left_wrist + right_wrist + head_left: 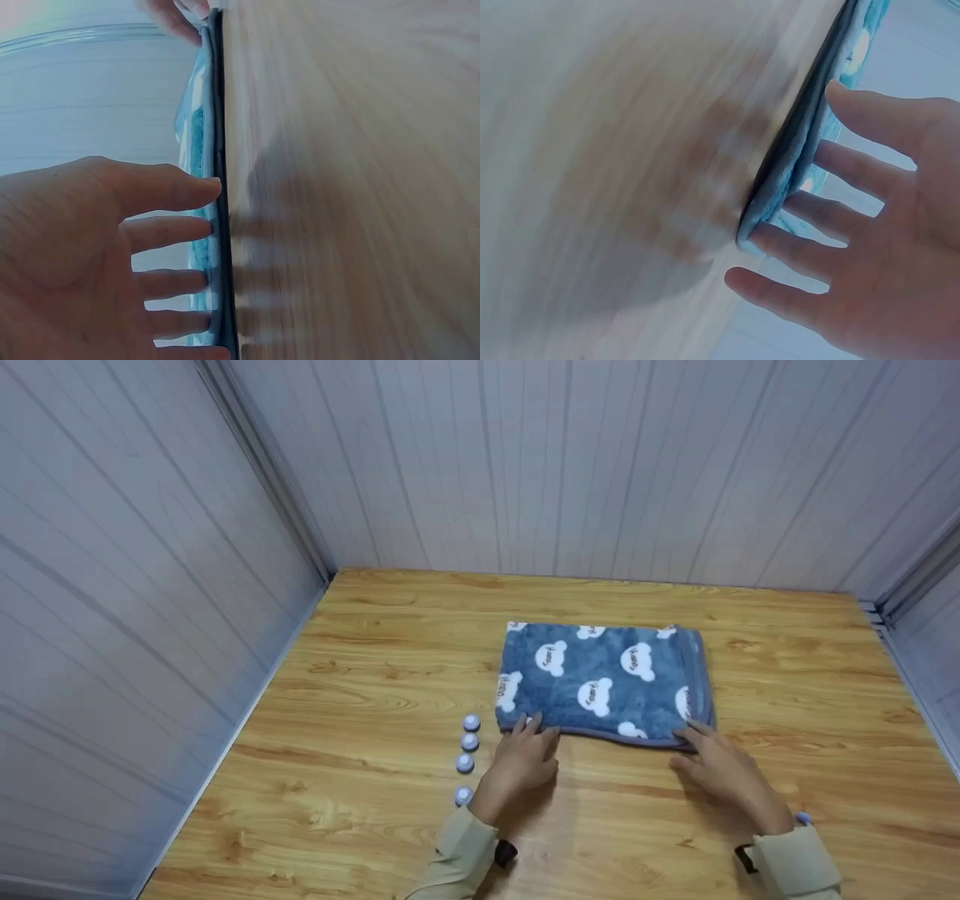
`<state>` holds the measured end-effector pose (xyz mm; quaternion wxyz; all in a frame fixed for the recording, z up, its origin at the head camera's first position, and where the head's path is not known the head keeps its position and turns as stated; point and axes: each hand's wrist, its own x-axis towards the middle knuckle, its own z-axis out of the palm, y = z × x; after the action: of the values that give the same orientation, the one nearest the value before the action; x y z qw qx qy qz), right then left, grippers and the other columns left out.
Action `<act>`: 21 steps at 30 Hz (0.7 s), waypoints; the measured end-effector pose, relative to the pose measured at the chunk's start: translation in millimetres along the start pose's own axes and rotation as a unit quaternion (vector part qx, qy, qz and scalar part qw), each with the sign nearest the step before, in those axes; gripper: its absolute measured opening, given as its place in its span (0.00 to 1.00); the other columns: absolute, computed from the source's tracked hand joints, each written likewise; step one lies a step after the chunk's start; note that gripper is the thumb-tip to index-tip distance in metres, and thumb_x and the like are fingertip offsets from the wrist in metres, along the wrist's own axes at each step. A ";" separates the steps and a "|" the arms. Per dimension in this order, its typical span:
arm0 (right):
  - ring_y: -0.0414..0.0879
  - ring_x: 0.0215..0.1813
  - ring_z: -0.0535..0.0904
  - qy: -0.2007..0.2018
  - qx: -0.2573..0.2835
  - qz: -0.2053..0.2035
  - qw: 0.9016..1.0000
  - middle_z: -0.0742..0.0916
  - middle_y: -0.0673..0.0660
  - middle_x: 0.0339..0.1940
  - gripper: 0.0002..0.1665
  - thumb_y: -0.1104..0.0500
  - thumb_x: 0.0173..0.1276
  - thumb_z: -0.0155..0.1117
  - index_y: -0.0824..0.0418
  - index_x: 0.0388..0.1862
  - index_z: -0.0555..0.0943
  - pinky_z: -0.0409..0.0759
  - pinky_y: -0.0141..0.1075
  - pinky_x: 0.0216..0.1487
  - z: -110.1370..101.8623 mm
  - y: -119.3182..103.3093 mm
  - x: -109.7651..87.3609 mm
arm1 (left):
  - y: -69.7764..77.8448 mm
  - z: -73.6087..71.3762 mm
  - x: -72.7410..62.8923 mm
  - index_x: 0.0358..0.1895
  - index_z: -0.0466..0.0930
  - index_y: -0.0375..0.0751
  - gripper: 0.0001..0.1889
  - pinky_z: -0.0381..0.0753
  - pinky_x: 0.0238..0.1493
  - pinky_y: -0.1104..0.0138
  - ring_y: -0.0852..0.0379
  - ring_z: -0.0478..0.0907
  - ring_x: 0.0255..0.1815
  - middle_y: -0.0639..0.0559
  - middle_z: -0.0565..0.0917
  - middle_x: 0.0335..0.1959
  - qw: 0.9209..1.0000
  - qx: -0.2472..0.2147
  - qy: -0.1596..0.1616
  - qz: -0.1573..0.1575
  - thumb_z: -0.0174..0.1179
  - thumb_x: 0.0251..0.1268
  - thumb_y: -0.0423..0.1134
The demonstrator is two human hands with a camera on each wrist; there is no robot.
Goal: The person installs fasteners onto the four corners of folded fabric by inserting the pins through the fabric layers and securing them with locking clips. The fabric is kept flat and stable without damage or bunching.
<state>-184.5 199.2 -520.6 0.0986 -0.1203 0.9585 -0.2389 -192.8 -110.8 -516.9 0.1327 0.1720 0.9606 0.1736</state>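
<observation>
A folded blue blanket [562, 690] with white bear-head prints and grey edging lies flat on the wooden table. My left hand [521, 761] is at its near left corner, the fingertips resting on the near edge. At the near right corner, my right hand [724, 769] reaches the same edge with its fingers spread. The left wrist view shows the left hand [82, 240] with nearly straight fingers along the blanket's edge [217, 150]. In the right wrist view the right hand [900, 202] is spread beside the layered corner [776, 184], its little finger just past it.
Several small pale round knobs [469, 742] stand in a column left of the blanket, the nearest beside my left wrist. Another small pale piece [803, 817] shows by my right cuff. Pale panel walls [525, 472] border the wooden table [360, 660] behind and at both sides.
</observation>
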 end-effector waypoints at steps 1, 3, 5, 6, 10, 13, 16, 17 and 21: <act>0.73 0.62 0.65 0.005 -0.003 -0.004 1.000 0.64 0.74 0.68 0.32 0.50 0.68 0.60 0.68 0.64 0.70 0.67 0.64 0.52 1.1 0.8 -1.1 | 0.0 0.7 -1.6 0.68 0.67 0.47 0.26 0.58 0.65 0.46 0.40 0.49 0.73 0.42 0.58 0.72 1.000 0.000 0.003 0.002 0.53 0.68 0.42; 0.73 0.59 0.68 0.015 -0.011 -0.013 1.000 0.65 0.74 0.67 0.31 0.51 0.67 0.61 0.68 0.63 0.71 0.69 0.63 0.50 3.1 1.8 -2.8 | 0.0 2.5 -4.3 0.68 0.68 0.46 0.25 0.59 0.65 0.46 0.40 0.50 0.73 0.42 0.59 0.72 1.000 0.001 0.012 0.007 0.53 0.68 0.42; 0.73 0.59 0.68 0.018 -0.015 -0.013 1.000 0.66 0.74 0.67 0.31 0.52 0.67 0.61 0.68 0.63 0.71 0.70 0.63 0.50 4.6 1.7 -4.5 | 0.0 4.1 -6.7 0.68 0.68 0.46 0.25 0.59 0.65 0.46 0.40 0.50 0.73 0.42 0.59 0.72 1.000 -0.001 0.018 0.009 0.52 0.68 0.41; 0.73 0.58 0.69 0.020 -0.018 -0.014 1.000 0.66 0.74 0.67 0.31 0.52 0.67 0.61 0.69 0.63 0.71 0.70 0.63 0.49 5.2 1.7 -5.0 | 0.0 4.9 -8.3 0.68 0.68 0.46 0.25 0.59 0.64 0.46 0.40 0.50 0.73 0.42 0.59 0.72 1.000 -0.004 0.021 0.010 0.52 0.68 0.41; 0.74 0.59 0.67 0.021 -0.023 -0.009 0.999 0.66 0.74 0.67 0.31 0.53 0.66 0.61 0.69 0.63 0.71 0.69 0.65 0.49 6.4 1.8 -6.8 | -0.3 7.6 -9.3 0.67 0.68 0.46 0.24 0.60 0.64 0.46 0.41 0.51 0.72 0.42 0.60 0.71 1.000 -0.002 0.027 0.013 0.52 0.68 0.41; 0.74 0.60 0.66 0.021 -0.027 -0.008 0.999 0.66 0.74 0.67 0.31 0.52 0.66 0.61 0.68 0.63 0.71 0.67 0.66 0.50 6.8 2.0 -8.5 | -0.4 9.4 -8.2 0.67 0.69 0.47 0.24 0.60 0.64 0.47 0.41 0.52 0.72 0.43 0.61 0.71 1.000 0.009 0.022 0.008 0.53 0.68 0.42; 0.75 0.59 0.65 0.023 -0.030 -0.011 0.999 0.67 0.73 0.67 0.31 0.52 0.66 0.61 0.68 0.63 0.72 0.68 0.65 0.49 6.8 1.2 -10.9 | -0.1 10.5 -7.7 0.67 0.69 0.49 0.24 0.61 0.64 0.46 0.42 0.52 0.72 0.44 0.60 0.71 1.000 0.023 0.018 0.003 0.53 0.68 0.43; 0.75 0.60 0.65 0.025 -0.032 -0.012 0.999 0.67 0.73 0.66 0.31 0.51 0.66 0.61 0.68 0.63 0.72 0.67 0.66 0.49 6.8 0.8 -11.8 | -0.1 10.7 -8.0 0.67 0.69 0.49 0.24 0.61 0.64 0.46 0.42 0.52 0.72 0.44 0.60 0.72 0.999 0.026 0.019 0.003 0.53 0.68 0.44; 0.75 0.61 0.64 0.022 -0.030 -0.008 0.999 0.68 0.73 0.66 0.31 0.51 0.66 0.62 0.68 0.62 0.73 0.66 0.67 0.51 7.0 -2.5 -14.7 | -0.6 11.5 -13.4 0.65 0.71 0.48 0.23 0.61 0.63 0.44 0.42 0.53 0.72 0.44 0.61 0.71 0.999 0.018 0.032 0.004 0.54 0.67 0.43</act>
<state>-168.3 198.1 -523.6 0.0717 -0.1258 0.9662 -0.2131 -177.2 -113.1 -525.0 0.0984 0.1723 0.9667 0.1617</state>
